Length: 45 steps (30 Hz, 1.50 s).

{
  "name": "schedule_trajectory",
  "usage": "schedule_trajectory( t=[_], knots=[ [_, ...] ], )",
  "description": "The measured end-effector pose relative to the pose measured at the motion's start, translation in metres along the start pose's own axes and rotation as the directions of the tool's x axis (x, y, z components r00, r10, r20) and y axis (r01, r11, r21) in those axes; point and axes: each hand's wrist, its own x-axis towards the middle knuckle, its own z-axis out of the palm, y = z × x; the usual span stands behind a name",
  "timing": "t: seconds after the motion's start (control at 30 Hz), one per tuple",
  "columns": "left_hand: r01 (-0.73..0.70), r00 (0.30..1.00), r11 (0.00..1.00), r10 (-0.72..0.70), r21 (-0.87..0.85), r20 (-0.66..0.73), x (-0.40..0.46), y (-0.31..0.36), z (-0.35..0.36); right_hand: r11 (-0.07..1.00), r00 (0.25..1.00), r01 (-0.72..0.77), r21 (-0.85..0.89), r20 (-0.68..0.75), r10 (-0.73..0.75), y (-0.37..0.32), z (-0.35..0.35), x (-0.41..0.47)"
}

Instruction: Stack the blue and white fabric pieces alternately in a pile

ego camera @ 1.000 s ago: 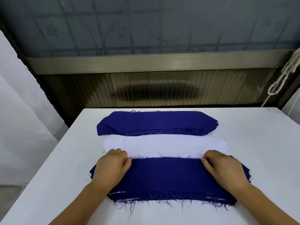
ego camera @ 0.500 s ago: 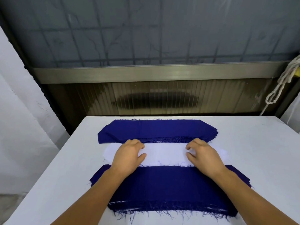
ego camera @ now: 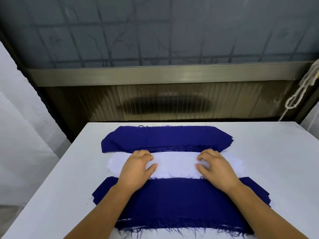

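On the white table [ego camera: 267, 161] lie three groups of fabric, set one behind another: a far blue stack [ego camera: 165, 138] of many layers near the back edge, a white stack [ego camera: 174, 163] in the middle, and a near blue-topped pile [ego camera: 172, 202] closest to the person, with slivers of white showing along its frayed front edge. How many pieces each holds cannot be counted. Two bare hands reach over the near pile onto the white stack. The left hand [ego camera: 136, 167] rests there with fingers curled at the white stack's far edge, thumb out to the side; the right hand [ego camera: 215, 167] does likewise. Whether either has actually pinched a white piece cannot be told. Behind the table runs a metal rail [ego camera: 164, 75] beneath a frosted window [ego camera: 155, 31], and a knotted cord [ego camera: 300, 90] hangs at the right.
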Motion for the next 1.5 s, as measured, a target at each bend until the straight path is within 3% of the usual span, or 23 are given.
schedule_trajectory(
  t=[0.13,0.3,0.43,0.7,0.87,1.17,1.3,1.5],
  knots=[
    [0.051,0.991,0.997,-0.043,0.061,-0.124,0.004,0.002,-0.003,0.995,0.974,0.036,-0.098,-0.221,-0.057,-0.002,-0.006,0.014],
    [0.172,0.984,0.956,-0.154,0.24,-0.092,0.033,-0.013,-0.014,0.974,0.987,-0.083,-0.21,-0.155,0.051,0.002,-0.012,0.042],
    [0.131,0.991,0.937,-0.137,0.323,-0.005,0.038,-0.025,-0.011,0.963,0.982,-0.087,-0.255,-0.185,0.04,0.005,-0.005,0.043],
    [0.043,0.984,0.918,0.029,0.394,-0.174,0.033,-0.017,-0.015,0.967,0.948,-0.058,-0.247,-0.317,-0.024,0.003,-0.004,0.043],
    [0.091,0.984,0.951,-0.04,0.295,-0.175,0.026,-0.015,-0.015,0.982,0.927,-0.041,-0.185,-0.374,-0.032,0.003,-0.004,0.042],
    [0.137,0.961,0.962,-0.07,0.238,-0.269,0.025,-0.017,-0.021,0.995,0.942,0.071,-0.064,-0.325,-0.088,0.005,-0.004,0.038],
    [0.135,0.971,0.957,-0.076,0.258,-0.225,0.022,-0.017,-0.03,1.0,0.959,0.012,0.02,-0.284,-0.006,-0.002,-0.017,0.028],
    [0.032,0.989,0.988,-0.01,0.15,-0.146,-0.008,-0.014,-0.072,0.998,0.984,-0.013,0.066,-0.176,0.024,-0.011,-0.059,-0.018]
  ],
)
